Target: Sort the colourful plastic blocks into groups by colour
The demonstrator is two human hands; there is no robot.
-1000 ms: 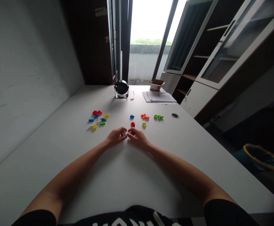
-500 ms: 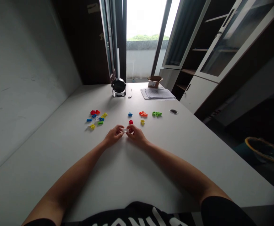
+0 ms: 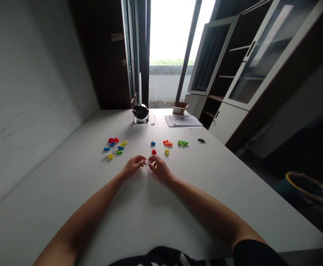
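Between my two hands is a small white plastic piece (image 3: pixel 147 162), mostly covered by fingertips. My left hand (image 3: pixel 134 166) pinches its left end, and my right hand (image 3: pixel 159 167) grips the right end with thumb and fingers. Just beyond my right fingers lies a red piece (image 3: pixel 154 152), with a yellow piece (image 3: pixel 167 152) to its right. Farther back sit a blue piece (image 3: pixel 152 143), orange pieces (image 3: pixel 167 143) and green pieces (image 3: pixel 182 143) in a row. The exact kind of these small plastic parts is too small to tell.
Left of my hands lies a loose cluster of coloured pieces, among them a yellow one (image 3: pixel 110 156) and red ones (image 3: pixel 113 140). At the back stand a round black device (image 3: pixel 140 112), papers (image 3: pixel 183 120) and an open cardboard box (image 3: pixel 180 108). A round hole (image 3: pixel 201 141) is near the right edge.
The camera view has tilted up, so everything appears lower. The white piece has turned in my fingers and shows less of its face; both hands stay on it.
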